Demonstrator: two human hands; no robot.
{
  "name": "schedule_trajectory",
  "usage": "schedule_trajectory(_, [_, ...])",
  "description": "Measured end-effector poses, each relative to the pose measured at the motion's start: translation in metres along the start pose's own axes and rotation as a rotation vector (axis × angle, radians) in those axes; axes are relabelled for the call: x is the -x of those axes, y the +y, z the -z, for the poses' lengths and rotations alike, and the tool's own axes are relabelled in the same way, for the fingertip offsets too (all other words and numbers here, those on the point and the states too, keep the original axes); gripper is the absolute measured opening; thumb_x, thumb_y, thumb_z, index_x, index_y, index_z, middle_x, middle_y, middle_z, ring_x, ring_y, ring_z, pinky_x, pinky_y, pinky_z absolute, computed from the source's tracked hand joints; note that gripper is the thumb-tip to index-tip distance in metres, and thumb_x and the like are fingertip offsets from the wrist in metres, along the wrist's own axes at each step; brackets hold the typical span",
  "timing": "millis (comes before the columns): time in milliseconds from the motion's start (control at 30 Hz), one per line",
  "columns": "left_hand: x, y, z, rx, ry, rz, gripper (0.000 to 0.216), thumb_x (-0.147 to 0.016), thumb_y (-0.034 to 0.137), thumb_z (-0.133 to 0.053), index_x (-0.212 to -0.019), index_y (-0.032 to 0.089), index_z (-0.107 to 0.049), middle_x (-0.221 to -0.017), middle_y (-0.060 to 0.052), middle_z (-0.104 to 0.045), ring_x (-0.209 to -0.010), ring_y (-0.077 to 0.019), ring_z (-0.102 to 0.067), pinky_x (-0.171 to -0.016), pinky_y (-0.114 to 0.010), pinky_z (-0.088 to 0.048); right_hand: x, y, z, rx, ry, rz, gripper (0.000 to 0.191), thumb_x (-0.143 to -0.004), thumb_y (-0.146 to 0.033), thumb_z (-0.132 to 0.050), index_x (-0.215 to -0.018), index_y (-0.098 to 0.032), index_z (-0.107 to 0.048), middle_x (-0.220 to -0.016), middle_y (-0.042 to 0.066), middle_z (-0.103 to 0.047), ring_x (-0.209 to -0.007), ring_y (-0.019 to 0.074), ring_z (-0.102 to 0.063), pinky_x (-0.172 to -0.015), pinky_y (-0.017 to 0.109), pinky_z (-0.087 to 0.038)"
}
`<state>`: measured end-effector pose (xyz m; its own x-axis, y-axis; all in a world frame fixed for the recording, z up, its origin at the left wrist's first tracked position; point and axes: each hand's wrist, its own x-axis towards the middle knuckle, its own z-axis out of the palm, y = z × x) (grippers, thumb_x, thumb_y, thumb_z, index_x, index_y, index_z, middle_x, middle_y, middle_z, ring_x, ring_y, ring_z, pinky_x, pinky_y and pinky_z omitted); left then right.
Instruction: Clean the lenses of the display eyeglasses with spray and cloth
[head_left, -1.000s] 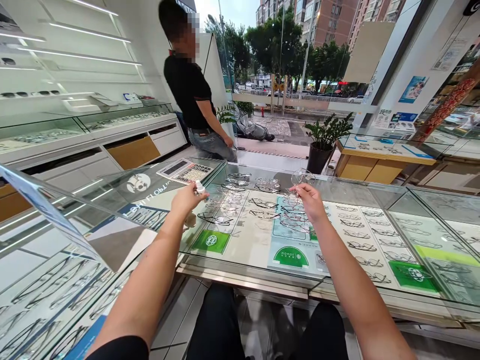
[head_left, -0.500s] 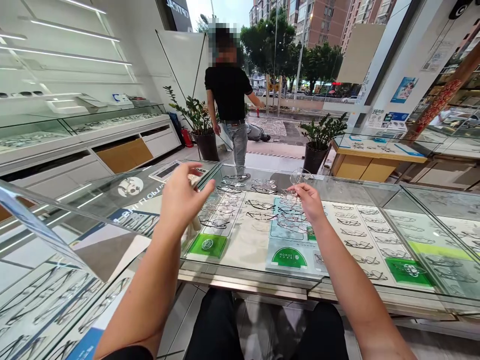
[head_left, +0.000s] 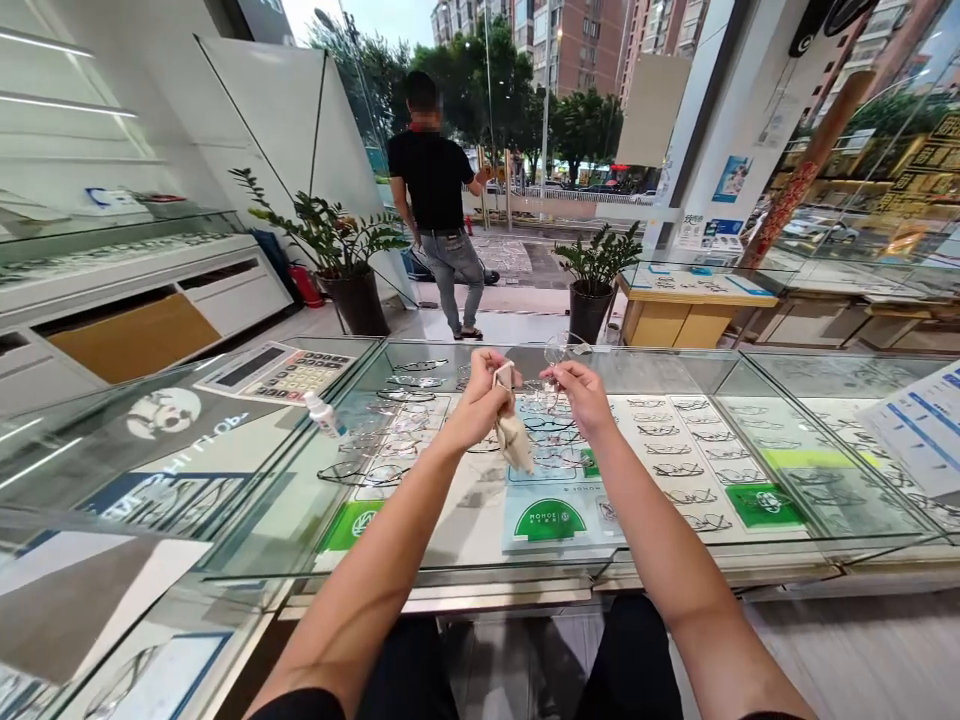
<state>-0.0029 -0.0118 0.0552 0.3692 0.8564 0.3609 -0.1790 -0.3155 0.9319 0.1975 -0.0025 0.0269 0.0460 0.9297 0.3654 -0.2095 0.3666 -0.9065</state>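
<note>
Across the lower middle of the frame, a glass display case (head_left: 480,573), front edge well below both hands in the picture, far edge just above; eyeglass frames (head_left: 679,470) in rows under the glass. Left of centre, on the glass, a calculator (head_left: 289,383), well apart from the fingers. At centre, the left hand (head_left: 478,408), thumb and fingers pinched on a beige cloth (head_left: 514,432), with folds hanging toward the lower right. Just beside, the right hand (head_left: 587,400), fingertips drawn narrow around a pair of glasses (head_left: 567,347), clear lens rim above them. From left fingers to glasses: rightward and slightly up; right hand nearer, in contact. Long axis seemingly sideways, hard to make out against the background. Farther left, a small white bottle (head_left: 324,414). Between the two sets of fingertips, only a narrow gap; more room above and rightward.
</note>
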Motion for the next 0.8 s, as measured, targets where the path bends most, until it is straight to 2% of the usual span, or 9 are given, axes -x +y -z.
schedule_trajectory(67, [0.002, -0.01, -0.005, 0.055, -0.061, 0.049, 0.043, -0.082, 0.023, -0.06, -0.109, 0.029, -0.028, -0.094, 0.006, -0.055, -0.053, -0.0053, -0.04, -0.052, -0.02, -0.035, 0.0, 0.001, 0.0, -0.011, -0.003, 0.006, 0.025, -0.082, -0.052, -0.08, -0.081, -0.027, -0.077, -0.091, 0.002, -0.081, -0.088, 0.0213, -0.065, -0.081, 0.035, -0.05])
schedule_trajectory(167, [0.008, -0.015, -0.008, 0.103, -0.085, 0.088, 0.043, -0.088, 0.036, -0.071, -0.112, 0.027, -0.037, -0.093, 0.004, -0.06, -0.059, -0.0065, -0.05, -0.055, -0.02, -0.043, 0.0, 0.001, 0.0, -0.02, -0.019, 0.014, 0.025, -0.082, -0.053, -0.08, -0.082, -0.028, -0.077, -0.092, 0.002, -0.08, -0.089, 0.0217, -0.066, -0.086, 0.036, -0.051])
schedule_trajectory(333, [0.009, -0.012, -0.007, 0.128, 0.044, 0.132, 0.053, -0.074, 0.046, -0.09, -0.107, 0.02, -0.059, -0.089, -0.001, -0.066, -0.072, -0.0128, -0.063, -0.064, -0.025, -0.054, 0.001, -0.003, -0.002, -0.049, -0.018, 0.009, 0.025, -0.082, -0.052, -0.081, -0.082, -0.028, -0.077, -0.093, 0.002, -0.081, -0.089, 0.0218, -0.066, -0.085, 0.036, -0.052])
schedule_trajectory(467, [0.006, -0.015, -0.005, 0.069, 0.146, 0.128, 0.047, -0.075, 0.055, -0.088, -0.092, 0.018, -0.066, -0.078, 0.0, -0.067, -0.065, -0.0124, -0.059, -0.062, -0.025, -0.048, 0.005, -0.01, -0.005, -0.054, -0.023, -0.006, 0.026, -0.082, -0.053, -0.081, -0.08, -0.028, -0.074, -0.092, 0.003, -0.08, -0.088, 0.0226, -0.066, -0.086, 0.038, -0.052])
schedule_trajectory(633, [0.005, -0.021, -0.006, 0.002, 0.196, 0.097, 0.043, -0.079, 0.059, -0.082, -0.086, 0.02, -0.066, -0.071, 0.001, -0.062, -0.062, -0.0133, -0.052, -0.06, -0.027, -0.042, 0.01, -0.014, -0.008, -0.099, -0.063, -0.019, 0.027, -0.082, -0.053, -0.081, -0.079, -0.028, -0.072, -0.093, 0.003, -0.079, -0.095, 0.025, -0.068, -0.096, 0.041, -0.052])
schedule_trajectory(800, [0.005, -0.024, -0.005, -0.08, 0.208, -0.011, 0.038, -0.084, 0.055, -0.079, -0.082, 0.018, -0.072, -0.087, -0.003, -0.066, -0.079, -0.0164, -0.058, -0.073, -0.028, -0.046, 0.012, -0.015, -0.012, -0.158, -0.1, -0.027, 0.025, -0.08, -0.052, -0.084, -0.08, -0.028, -0.075, -0.09, 0.002, -0.079, -0.098, 0.0244, -0.069, -0.101, 0.039, -0.05])
